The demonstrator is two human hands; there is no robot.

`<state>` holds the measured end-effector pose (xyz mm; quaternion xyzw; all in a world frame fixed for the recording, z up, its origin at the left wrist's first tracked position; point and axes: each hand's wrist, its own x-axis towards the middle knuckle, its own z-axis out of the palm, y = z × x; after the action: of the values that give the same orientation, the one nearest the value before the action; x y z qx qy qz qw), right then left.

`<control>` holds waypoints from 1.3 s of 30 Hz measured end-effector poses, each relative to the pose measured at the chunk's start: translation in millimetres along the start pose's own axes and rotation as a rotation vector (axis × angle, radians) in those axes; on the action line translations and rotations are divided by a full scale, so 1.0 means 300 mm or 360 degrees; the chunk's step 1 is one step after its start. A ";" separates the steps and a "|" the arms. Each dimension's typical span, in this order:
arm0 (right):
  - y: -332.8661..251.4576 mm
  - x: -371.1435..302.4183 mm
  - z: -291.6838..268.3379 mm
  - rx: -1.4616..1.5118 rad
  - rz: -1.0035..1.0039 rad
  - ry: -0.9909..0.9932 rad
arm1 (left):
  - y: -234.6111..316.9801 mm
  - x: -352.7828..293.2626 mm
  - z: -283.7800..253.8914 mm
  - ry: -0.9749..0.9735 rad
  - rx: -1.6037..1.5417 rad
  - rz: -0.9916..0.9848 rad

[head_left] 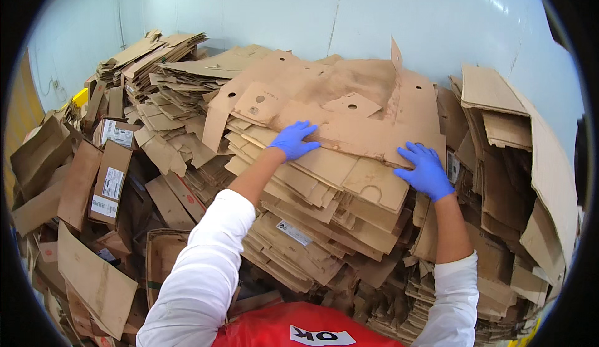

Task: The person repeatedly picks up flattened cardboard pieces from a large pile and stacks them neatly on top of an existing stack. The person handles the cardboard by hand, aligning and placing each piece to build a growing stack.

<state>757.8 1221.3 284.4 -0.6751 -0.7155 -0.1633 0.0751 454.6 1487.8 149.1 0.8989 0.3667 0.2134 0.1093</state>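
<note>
A large flattened cardboard box (368,131), stained dark on top and pierced by several round holes, lies over a tall stack of flattened cardboard (312,181). My left hand (296,141), in a blue glove, rests with fingers apart on the near edge of this top piece. Farther right, my gloved right hand (426,169) touches the same sheet near its front right corner, fingers spread and thumb pointing left. One narrow flap (395,66) of the box stands up at its far side. The undersides of both palms are hidden.
Loose boxes (112,181) with white labels pile up at the left. More flattened stacks (156,57) lean at the back left. Bent cardboard (546,153) rises high on the right. A pale wall (268,10) runs behind everything.
</note>
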 end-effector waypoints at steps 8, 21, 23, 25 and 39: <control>0.063 0.032 0.039 0.0113 -0.0085 0.0063 | -0.339 -0.112 -0.077 0.0473 0.0851 -0.0127; 0.194 0.101 0.064 -0.0211 0.0237 0.0279 | -0.902 -0.211 -0.028 0.1118 -0.0298 -0.1655; 0.219 0.117 0.080 -0.0212 0.0274 0.0276 | -1.000 -0.260 0.000 0.1096 -0.0665 -0.1800; 0.243 0.145 0.089 -0.0200 0.0249 0.0266 | -1.061 -0.299 0.035 0.1165 -0.1354 -0.1870; 0.306 0.176 0.134 0.0062 0.0103 0.0285 | -0.750 -0.399 -0.221 0.1857 -0.2766 -0.0399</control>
<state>849.2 1287.7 276.3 -0.6791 -0.6866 -0.2067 0.1571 209.6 1565.1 92.0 0.2252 0.1738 0.7895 0.5438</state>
